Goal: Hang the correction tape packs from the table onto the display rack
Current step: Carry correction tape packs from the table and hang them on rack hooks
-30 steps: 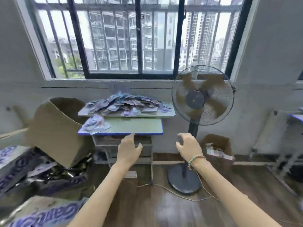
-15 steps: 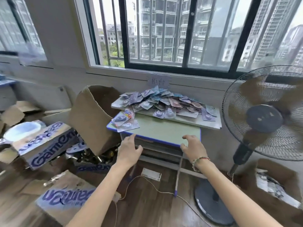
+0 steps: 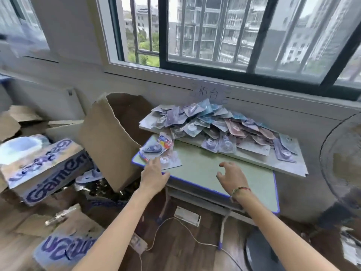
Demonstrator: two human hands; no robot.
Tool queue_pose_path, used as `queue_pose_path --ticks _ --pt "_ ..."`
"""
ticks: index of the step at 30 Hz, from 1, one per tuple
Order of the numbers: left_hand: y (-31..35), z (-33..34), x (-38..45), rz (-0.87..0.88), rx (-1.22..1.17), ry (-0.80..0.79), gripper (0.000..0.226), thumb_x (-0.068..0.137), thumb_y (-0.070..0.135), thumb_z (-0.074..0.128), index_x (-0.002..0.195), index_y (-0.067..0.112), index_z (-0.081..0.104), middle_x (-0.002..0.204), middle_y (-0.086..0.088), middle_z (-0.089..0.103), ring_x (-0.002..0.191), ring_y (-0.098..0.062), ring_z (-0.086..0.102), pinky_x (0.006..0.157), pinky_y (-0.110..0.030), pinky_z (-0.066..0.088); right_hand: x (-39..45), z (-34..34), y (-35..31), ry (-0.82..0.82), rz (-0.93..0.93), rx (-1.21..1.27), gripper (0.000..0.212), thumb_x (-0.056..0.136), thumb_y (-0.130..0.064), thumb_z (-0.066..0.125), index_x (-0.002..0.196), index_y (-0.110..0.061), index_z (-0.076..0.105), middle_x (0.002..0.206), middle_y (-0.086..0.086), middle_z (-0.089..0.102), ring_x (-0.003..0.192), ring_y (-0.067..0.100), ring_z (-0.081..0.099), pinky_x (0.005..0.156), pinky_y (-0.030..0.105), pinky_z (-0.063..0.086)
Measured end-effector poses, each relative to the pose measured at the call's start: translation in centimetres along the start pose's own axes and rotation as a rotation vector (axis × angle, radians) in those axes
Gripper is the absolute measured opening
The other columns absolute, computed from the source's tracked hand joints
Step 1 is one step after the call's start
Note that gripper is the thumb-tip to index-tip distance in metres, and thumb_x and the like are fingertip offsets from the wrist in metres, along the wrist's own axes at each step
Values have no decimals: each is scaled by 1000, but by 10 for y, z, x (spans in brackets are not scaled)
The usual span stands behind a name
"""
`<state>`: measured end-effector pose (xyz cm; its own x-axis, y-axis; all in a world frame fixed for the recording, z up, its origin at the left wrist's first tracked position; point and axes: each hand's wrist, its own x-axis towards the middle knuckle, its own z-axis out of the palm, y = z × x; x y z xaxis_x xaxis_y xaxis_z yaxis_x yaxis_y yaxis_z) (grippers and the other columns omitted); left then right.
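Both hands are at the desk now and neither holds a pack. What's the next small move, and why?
Probably close the left hand on the small stack of packs at the desk's near-left corner: its fingers already reach that stack, while the right hand hovers over bare desk.

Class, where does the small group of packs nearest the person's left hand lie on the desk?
In the head view, the small group of packs lies at the desk's near-left corner, just ahead of the left hand and left of the big pile.

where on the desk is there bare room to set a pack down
The green desk top is bare between the left hand and right hand, in front of the raised board. Crowded: the big pack heap on that board, and the loose packs at the left corner.
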<state>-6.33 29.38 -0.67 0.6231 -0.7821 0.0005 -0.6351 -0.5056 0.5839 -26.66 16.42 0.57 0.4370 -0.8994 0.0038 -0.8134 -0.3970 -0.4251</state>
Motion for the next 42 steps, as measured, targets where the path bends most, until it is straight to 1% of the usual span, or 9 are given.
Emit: queue_pose_path --ticks 8,11,15,18,22,25,33,38,42 --pt "-61 1 83 -101 -46 -40 66 89 22 60 146 8 31 144 -14 39 132 -30 38 104 -46 36 71 75 -46 -144 36 -4 40 95 -29 51 131 -11 52 134 8 50 123 24 46 98 30 39" --pt "-83 7 111 -119 -74 -20 62 83 20 62 139 10 40 136 -14 47 129 -31 37 101 -50 39 94 100 -60 -202 31 6 42 94 -32 52 131 -11 51 133 8 50 122 24 47 98 31 40" --pt "-103 19 140 -173 -67 -6 55 80 19 62 131 7 46 126 -12 52 120 -33 43 96 -50 43 125 132 -80 -279 -31 -11 45 93 -37 54 130 -12 51 130 9 51 121 26 46 96 34 40" --pt "-105 20 149 -192 -77 -6 55 82 20 64 132 11 46 128 -11 51 125 -32 41 100 -49 41 146 154 -96 -316 -108 -31 50 90 -41 57 129 -12 50 129 10 51 119 29 46 95 35 39" --pt "-106 24 169 -242 -87 2 64 87 14 64 143 4 35 141 -16 39 135 -32 34 108 -40 30 171 176 -114 -342 -202 -60 57 86 -48 60 133 -19 48 126 10 52 116 29 47 92 35 39" --pt "-115 31 185 -221 -68 -17 63 82 17 64 140 7 39 136 -14 45 130 -34 37 106 -46 35 177 190 -116 -371 -237 -117 59 82 -47 63 133 -21 47 127 8 50 117 27 46 91 34 37" --pt "-102 45 233 -103 39 -141 75 88 28 66 148 10 26 149 -9 29 137 -29 29 109 -38 27 196 192 -101 -377 -283 -200 53 84 -41 63 130 -19 48 124 9 47 116 29 44 90 35 37" --pt "-107 60 250 -45 96 -239 87 83 39 70 151 17 20 154 -5 25 141 -26 23 114 -41 22 200 177 -80 -399 -286 -235 50 87 -35 60 133 -23 45 130 5 44 119 25 41 92 33 35" --pt "-107 73 248 -10 241 -268 98 76 58 70 150 18 20 155 -7 22 141 -29 18 116 -44 18 203 154 -50 -447 -228 -243 54 86 -29 62 137 -31 44 133 4 43 122 25 41 98 31 35"
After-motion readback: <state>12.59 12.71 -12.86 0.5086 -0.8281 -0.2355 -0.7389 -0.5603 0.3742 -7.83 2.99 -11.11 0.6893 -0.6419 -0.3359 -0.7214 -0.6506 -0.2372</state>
